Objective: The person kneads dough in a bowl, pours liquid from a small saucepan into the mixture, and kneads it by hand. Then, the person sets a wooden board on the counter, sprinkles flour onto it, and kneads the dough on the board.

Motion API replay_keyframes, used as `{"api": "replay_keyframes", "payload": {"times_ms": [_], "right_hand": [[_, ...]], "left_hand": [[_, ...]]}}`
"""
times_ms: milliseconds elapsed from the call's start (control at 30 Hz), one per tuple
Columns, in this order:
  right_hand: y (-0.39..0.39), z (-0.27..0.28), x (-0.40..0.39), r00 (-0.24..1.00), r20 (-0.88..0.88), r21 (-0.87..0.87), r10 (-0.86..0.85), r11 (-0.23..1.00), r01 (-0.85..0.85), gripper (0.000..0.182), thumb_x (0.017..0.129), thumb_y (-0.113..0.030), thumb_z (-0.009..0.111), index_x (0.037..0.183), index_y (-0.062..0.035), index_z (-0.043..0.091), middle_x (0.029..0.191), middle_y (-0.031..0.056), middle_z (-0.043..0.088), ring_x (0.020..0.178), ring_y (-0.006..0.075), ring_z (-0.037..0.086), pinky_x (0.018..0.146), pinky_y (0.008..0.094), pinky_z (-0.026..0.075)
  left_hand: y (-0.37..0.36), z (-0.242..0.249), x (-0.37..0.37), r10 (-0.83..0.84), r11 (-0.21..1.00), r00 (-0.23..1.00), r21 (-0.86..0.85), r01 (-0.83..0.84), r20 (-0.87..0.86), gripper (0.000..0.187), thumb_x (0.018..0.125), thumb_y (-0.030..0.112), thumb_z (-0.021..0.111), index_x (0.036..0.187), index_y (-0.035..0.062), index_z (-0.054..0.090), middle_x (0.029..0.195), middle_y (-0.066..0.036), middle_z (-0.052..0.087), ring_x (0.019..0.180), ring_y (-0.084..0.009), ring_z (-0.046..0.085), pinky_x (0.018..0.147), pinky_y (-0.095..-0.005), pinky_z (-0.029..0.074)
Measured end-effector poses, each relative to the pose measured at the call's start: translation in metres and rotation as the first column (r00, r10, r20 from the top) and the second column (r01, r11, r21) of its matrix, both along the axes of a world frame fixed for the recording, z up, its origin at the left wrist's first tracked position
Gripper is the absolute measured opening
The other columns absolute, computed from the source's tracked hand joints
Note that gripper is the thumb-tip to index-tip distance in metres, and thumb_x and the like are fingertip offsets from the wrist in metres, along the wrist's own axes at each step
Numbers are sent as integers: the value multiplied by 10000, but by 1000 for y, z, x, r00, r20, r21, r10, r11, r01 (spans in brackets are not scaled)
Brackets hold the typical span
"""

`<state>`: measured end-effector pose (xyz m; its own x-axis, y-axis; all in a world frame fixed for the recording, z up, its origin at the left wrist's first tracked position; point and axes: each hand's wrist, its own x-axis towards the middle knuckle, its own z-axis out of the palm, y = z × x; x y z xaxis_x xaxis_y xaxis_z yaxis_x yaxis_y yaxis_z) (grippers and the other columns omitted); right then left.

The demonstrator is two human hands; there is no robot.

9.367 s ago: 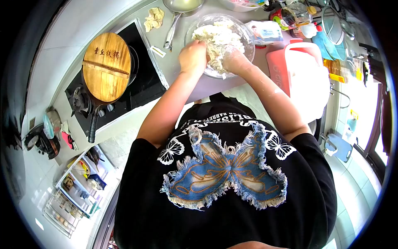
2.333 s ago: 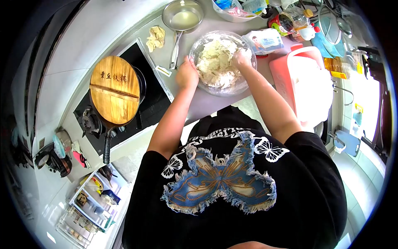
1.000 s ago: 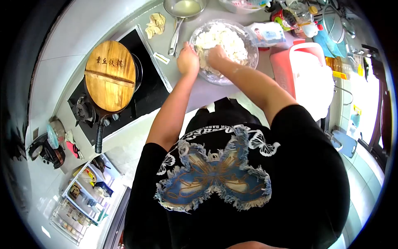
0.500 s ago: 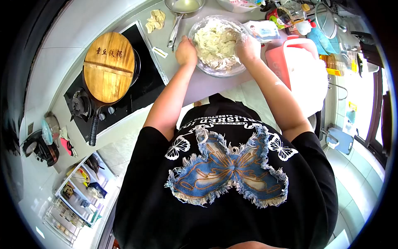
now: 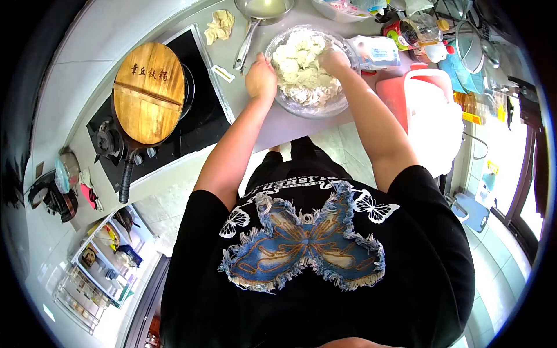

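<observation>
A clear glass bowl [image 5: 282, 104] on the counter holds pale, shaggy dough [image 5: 304, 64] with loose floury bits near its front side. My left hand [image 5: 261, 79] is closed on the bowl's left rim. Inside the bowl, my right hand [image 5: 334, 61] presses into the dough's right part, its fingers curled and partly hidden. Flour dusts the inner glass wall.
Left of the bowl lie a metal ladle-like pan [image 5: 264, 7] with liquid, a crumpled cloth [image 5: 219, 26] and a wood-lidded wok [image 5: 148, 95] on the stove. To the right are a wipes pack [image 5: 376, 52], a pink container [image 5: 393, 98] and several bottles.
My right hand has moved from the bowl's right rim inward onto the dough. My left hand stays at the left rim. The view has shifted slightly.
</observation>
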<state>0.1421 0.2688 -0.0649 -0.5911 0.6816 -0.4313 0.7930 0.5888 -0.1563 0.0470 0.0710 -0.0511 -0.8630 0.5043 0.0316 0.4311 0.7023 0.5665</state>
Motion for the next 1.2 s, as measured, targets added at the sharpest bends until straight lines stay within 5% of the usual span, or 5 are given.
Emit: {"api": "replay_keyframes", "payload": {"times_ms": [67,267,433,1033,1200], "right_hand": [[7,27,-1,425,517,42,743,474,-880,269,837,-86,465,1000,4,659,992,129,671,938,245,644,798,347,515],[-43,49,23,949,-38,145,311,942,-303,241,818,-199,488,912,-90,682,930,118,680,866,259,655,747,349,514],[-95,66,47,624,292,81,725,631,-771,216,817,-185,520,924,-112,693,956,89,680,890,214,654,746,339,512],[-91,7,3,640,393,75,660,671,-738,233,827,-200,542,957,-122,719,1004,68,685,967,201,645,809,351,496],[-70,69,37,765,19,-283,644,737,-613,286,751,-56,465,937,67,643,991,262,627,967,362,607,852,421,459]], "left_hand": [[-3,-4,4,8,1000,1000,30,-8,-21,291,936,245,421,1098,46,558,811,-190,646,768,-380,621,658,-489,470],[-1,-2,4,35,999,999,42,-35,-2,282,938,246,416,1093,59,560,826,-187,649,779,-383,619,673,-496,468],[-4,-7,3,33,996,999,84,-30,-35,291,938,245,416,1107,56,559,840,-187,650,797,-381,618,688,-490,471],[1,-8,4,33,998,999,56,-32,-27,250,938,219,424,1071,44,544,898,-183,654,821,-368,626,709,-464,486],[-4,-6,4,14,1000,1000,24,-14,19,241,929,225,430,1070,59,534,898,-170,658,822,-357,634,691,-462,490]]}}
